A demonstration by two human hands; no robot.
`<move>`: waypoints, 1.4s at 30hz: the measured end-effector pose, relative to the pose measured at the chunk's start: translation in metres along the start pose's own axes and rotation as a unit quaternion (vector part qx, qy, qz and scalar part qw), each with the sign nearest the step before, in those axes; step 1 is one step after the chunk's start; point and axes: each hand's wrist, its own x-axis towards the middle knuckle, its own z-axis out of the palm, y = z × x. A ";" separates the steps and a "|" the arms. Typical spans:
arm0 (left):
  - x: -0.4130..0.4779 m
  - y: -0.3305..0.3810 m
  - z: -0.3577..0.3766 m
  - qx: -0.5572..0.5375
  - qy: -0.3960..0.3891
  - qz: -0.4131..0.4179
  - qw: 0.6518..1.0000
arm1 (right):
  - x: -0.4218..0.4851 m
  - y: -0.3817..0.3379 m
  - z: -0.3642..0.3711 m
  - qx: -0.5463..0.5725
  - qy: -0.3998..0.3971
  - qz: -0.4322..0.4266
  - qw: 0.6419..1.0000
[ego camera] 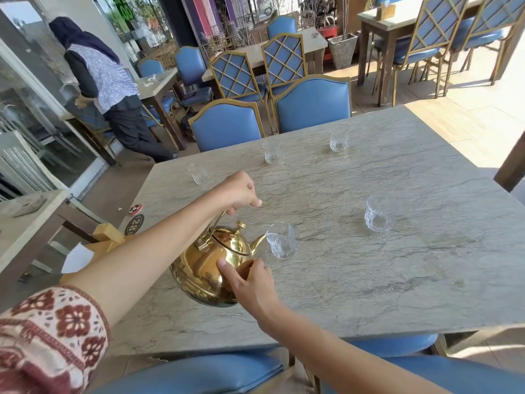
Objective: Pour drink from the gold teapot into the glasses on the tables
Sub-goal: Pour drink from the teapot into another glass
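The gold teapot [210,265] is tipped to the right over the marble table [397,265], its spout at the rim of the nearest glass [281,242]. My left hand [240,191] grips the teapot's handle from above. My right hand [250,282] presses against the pot's lower side, thumb on the metal. A wider glass [380,213] stands to the right. Three more glasses stand farther away: one at the far left [199,174], one in the middle [273,152] and one at the far right [339,137].
A wooden napkin holder [106,237] and a round number-28 marker [134,225] sit at the table's left edge. Blue chairs [312,105] line the far side, and blue seats [199,373] lie below me. A person [105,86] stands at a table far left.
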 end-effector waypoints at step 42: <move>0.008 -0.011 0.005 -0.053 -0.010 0.032 0.998 | -0.001 -0.003 -0.002 -0.078 0.019 -0.010 0.997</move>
